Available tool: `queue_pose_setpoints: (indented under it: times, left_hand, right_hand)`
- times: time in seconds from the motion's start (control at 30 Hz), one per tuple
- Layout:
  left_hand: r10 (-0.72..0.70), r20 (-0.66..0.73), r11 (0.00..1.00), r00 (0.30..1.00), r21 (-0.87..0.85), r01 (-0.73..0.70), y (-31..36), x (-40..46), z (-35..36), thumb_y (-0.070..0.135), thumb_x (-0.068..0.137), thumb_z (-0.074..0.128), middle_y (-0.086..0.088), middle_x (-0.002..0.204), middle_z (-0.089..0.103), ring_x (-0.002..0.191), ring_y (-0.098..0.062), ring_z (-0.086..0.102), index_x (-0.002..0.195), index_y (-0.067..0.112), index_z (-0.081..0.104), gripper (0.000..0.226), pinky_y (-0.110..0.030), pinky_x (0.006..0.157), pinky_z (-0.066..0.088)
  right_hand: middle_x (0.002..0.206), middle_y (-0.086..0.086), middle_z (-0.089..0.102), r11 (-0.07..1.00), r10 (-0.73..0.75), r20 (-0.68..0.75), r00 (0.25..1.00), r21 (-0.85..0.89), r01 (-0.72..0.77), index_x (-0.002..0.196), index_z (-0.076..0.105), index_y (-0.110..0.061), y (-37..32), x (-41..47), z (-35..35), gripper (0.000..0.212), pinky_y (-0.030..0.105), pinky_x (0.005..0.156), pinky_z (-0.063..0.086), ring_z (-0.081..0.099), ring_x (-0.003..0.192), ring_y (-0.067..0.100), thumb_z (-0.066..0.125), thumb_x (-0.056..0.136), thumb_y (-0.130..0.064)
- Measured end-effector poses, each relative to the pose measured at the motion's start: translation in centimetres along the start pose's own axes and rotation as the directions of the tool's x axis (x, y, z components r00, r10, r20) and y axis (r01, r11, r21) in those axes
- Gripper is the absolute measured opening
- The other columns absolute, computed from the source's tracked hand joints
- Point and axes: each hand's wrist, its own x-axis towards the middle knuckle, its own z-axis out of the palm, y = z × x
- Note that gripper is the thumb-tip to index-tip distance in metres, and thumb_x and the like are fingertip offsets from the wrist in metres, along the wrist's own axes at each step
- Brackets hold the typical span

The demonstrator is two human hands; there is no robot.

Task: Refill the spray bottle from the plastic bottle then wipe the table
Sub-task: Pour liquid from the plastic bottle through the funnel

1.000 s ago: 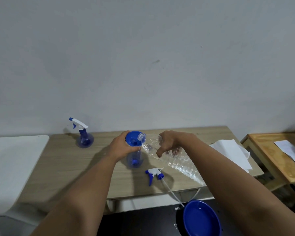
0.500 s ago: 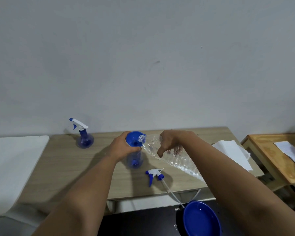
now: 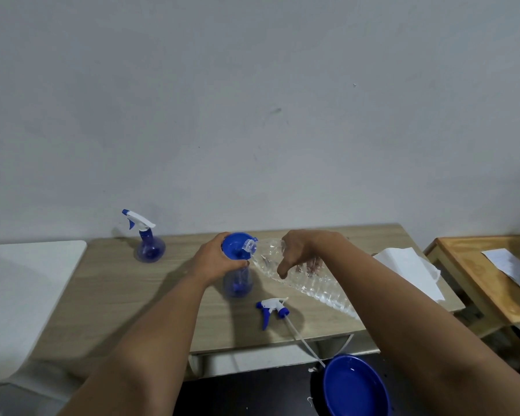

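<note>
Table (image 3: 132,295): wood, against grey wall.
Sprayer (image 3: 237,280): standing mid-table, funnel (image 3: 234,246) on top, left hand (image 3: 216,259) gripping its neck.
Bottle (image 3: 306,283): right of sprayer, right hand (image 3: 300,250) gripping, tipping mouth into funnel; likely thin, crushable, so hold mid-body.
Trigger head (image 3: 272,307): lying just in front of sprayer.

funnel (image 3: 237,244) blue | spray bottle (image 3: 237,280) translucent blue | plastic bottle (image 3: 306,283) clear, ribbed | trigger head (image 3: 272,307) white-blue | table (image 3: 132,292) light woodgrain | cloth (image 3: 409,271) white

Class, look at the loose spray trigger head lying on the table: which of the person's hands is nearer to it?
Right. The right hand, holding the clear plastic bottle, is just behind the trigger head; the left hand, holding the funnel, sits farther off to its left.
</note>
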Motion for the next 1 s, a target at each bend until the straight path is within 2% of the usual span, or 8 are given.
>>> queue_pose_setpoints:
  times: [0.1, 0.23, 0.33, 0.43, 0.5, 0.57, 0.8, 1.0]
  left_hand:
    - [-0.004, -0.003, 1.0, 1.0, 0.007, 0.004, -0.2, 0.0, 0.0, 0.042, 0.052, 0.092, 0.026, 0.103, 0.069, 0.095, 0.002, 0.066, 0.109, 0.048, 0.058, 0.067, -0.032, 0.086, 0.057]
    - [0.001, -0.004, 1.0, 1.0, 0.012, -0.001, -0.4, 0.0, -0.1, 0.046, 0.05, 0.091, 0.027, 0.102, 0.07, 0.095, 0.001, 0.067, 0.109, 0.049, 0.059, 0.067, -0.035, 0.087, 0.058]
    - [0.012, 0.0, 1.0, 1.0, 0.017, -0.012, -0.1, -0.1, -0.1, 0.045, 0.052, 0.089, 0.026, 0.102, 0.069, 0.096, 0.001, 0.066, 0.107, 0.051, 0.059, 0.063, -0.036, 0.088, 0.058]
    - [0.023, 0.006, 0.999, 1.0, 0.029, -0.023, 0.1, -0.2, -0.2, 0.046, 0.053, 0.089, 0.026, 0.104, 0.068, 0.098, 0.0, 0.065, 0.109, 0.049, 0.058, 0.064, -0.035, 0.089, 0.057]
    - [0.023, 0.004, 0.999, 1.0, 0.031, -0.024, 0.0, -0.1, -0.2, 0.048, 0.053, 0.089, 0.024, 0.105, 0.068, 0.099, -0.001, 0.064, 0.114, 0.044, 0.059, 0.069, -0.036, 0.09, 0.056]
    - [0.021, -0.001, 0.999, 1.0, 0.035, -0.021, -0.1, 0.0, -0.1, 0.051, 0.052, 0.088, 0.025, 0.107, 0.068, 0.1, -0.001, 0.064, 0.116, 0.043, 0.059, 0.071, -0.036, 0.09, 0.056]
    - [0.021, -0.003, 0.999, 1.0, 0.032, -0.021, 0.0, 0.1, 0.0, 0.055, 0.052, 0.089, 0.024, 0.106, 0.067, 0.099, -0.001, 0.063, 0.117, 0.043, 0.058, 0.073, -0.035, 0.088, 0.056]
    - [0.02, -0.01, 1.0, 1.0, 0.017, -0.02, -0.2, 0.5, 0.0, 0.049, 0.055, 0.091, 0.025, 0.107, 0.068, 0.1, 0.002, 0.063, 0.118, 0.043, 0.059, 0.071, -0.029, 0.088, 0.055]
  right_hand:
    - [0.091, 0.011, 0.077, 1.0, 0.005, 0.001, 1.0, 0.004, -0.005, 0.102, 0.066, -0.011, 0.1, 0.2, 0.2, 0.061, 0.043, 0.066, 0.067, 0.078, 0.068, 0.029, 0.093, 0.058, -0.044]
    - [0.094, 0.012, 0.077, 1.0, -0.019, -0.024, 1.0, 0.008, 0.019, 0.108, 0.065, -0.009, 0.5, 0.3, 0.7, 0.067, 0.039, 0.059, 0.064, 0.078, 0.07, 0.032, 0.092, 0.06, -0.046]
    - [0.105, 0.013, 0.074, 0.996, -0.056, -0.064, 0.996, 0.068, 0.06, 0.121, 0.058, -0.013, 1.3, 0.6, 1.5, 0.073, 0.044, 0.067, 0.067, 0.078, 0.083, 0.033, 0.091, 0.064, -0.044]
    - [0.11, 0.008, 0.07, 0.968, -0.086, -0.143, 0.986, 0.222, 0.116, 0.122, 0.053, -0.024, 2.6, 1.2, 3.0, 0.073, 0.041, 0.067, 0.066, 0.075, 0.078, 0.025, 0.091, 0.063, -0.045]
    - [0.102, 0.009, 0.072, 0.917, -0.11, -0.209, 0.972, 0.357, 0.18, 0.122, 0.049, -0.025, 3.6, 1.3, 4.1, 0.07, 0.038, 0.061, 0.063, 0.072, 0.073, 0.022, 0.091, 0.068, -0.038]
    - [0.093, 0.009, 0.077, 0.852, -0.126, -0.297, 0.947, 0.456, 0.256, 0.121, 0.054, -0.024, 4.6, 1.4, 4.9, 0.064, 0.039, 0.065, 0.061, 0.07, 0.069, 0.018, 0.091, 0.07, -0.033]
    - [0.095, 0.003, 0.077, 0.69, -0.027, -0.549, 0.836, 0.595, 0.413, 0.122, 0.057, -0.026, 5.8, 1.8, 3.7, 0.062, 0.029, 0.079, 0.058, 0.073, 0.085, 0.013, 0.094, 0.072, -0.028]
    - [0.108, -0.004, 0.072, 0.674, 0.091, -0.622, 0.778, 0.613, 0.412, 0.124, 0.055, -0.034, 6.4, 4.9, 2.2, 0.068, 0.036, 0.087, 0.059, 0.071, 0.1, 0.015, 0.093, 0.067, -0.039]
